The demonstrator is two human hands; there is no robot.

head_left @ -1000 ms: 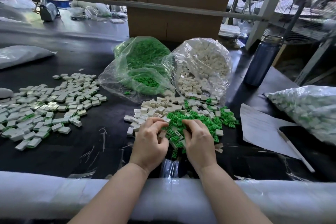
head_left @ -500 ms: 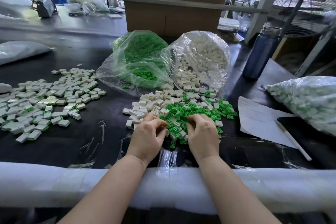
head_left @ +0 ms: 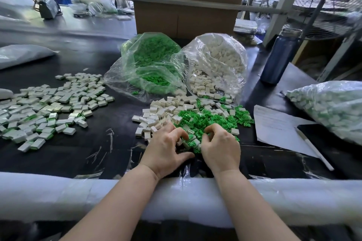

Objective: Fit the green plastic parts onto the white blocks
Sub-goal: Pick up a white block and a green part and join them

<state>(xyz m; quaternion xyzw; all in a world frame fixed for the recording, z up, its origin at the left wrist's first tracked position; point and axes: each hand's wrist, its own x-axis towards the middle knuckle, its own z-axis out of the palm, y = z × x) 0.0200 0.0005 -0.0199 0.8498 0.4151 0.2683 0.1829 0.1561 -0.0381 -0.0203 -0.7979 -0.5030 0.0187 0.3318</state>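
Now the left hand [head_left: 165, 147] is spreading out compared with a second ago: its thumb is lying flat toward the person and its fingers are arching down onto the near edge of the mixed pile, where before they were bunched tight. The right hand [head_left: 220, 146] is curling its fingers over the green plastic parts [head_left: 203, 121] just ahead of it; whether either hand is actually pinching a piece I cannot tell, since the fingertips are buried in the heap. That reads as picking the next pair rather than pressing one together. Loose white blocks [head_left: 158, 115] are lying just beyond the left hand. Farther ahead, one clear bag [head_left: 150, 62] is holding green parts and another bag [head_left: 219, 60] is spilling white blocks. Far off the left hand, the finished pieces [head_left: 49, 107] are spreading over the dark surface [head_left: 98, 152].
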